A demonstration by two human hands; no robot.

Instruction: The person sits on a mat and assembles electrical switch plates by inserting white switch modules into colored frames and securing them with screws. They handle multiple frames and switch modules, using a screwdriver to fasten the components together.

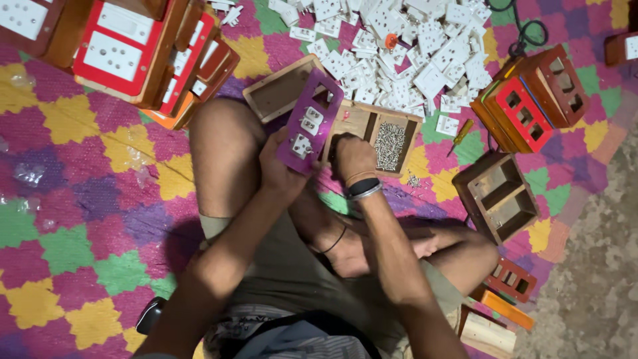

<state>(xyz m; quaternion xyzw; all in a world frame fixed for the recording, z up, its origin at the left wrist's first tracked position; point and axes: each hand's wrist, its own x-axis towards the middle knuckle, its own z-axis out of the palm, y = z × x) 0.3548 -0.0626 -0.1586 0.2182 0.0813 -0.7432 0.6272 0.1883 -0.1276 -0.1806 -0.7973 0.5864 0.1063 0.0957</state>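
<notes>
Sitting cross-legged on a bright patchwork floor mat of purple, yellow, green and pink (80, 199), a person fits white switches and sockets into a purple rectangular switchboard faceplate (310, 123), held tilted above the knee. A heap of loose white plastic switch and socket modules (405, 53) lies on the mat just beyond, with stacked red-faced wooden switchboard boxes (133, 53) at the upper left and more red and orange boxes (531, 100) at the right. An empty wooden box with dividers (498, 196) rests near the right knee. Directly behind the plate sits a shallow wooden tray holding small silver screws (389, 143), and a yellow-handled screwdriver (460, 136) lies on the mat beside it, untouched.

The left hand (279, 166) is wrapped around the plate's lower edge, fingers clamped on it. The right hand (352, 156), a dark band at its wrist, is bunched against the plate's far side; its fingers look closed together, though what they pinch cannot be made out.

By the look of it, the work stands at seating parts in the plate, two already in and one cut-out open at the top. The coming move would demand steady support from the left hand and exact alignment with that opening.
</notes>
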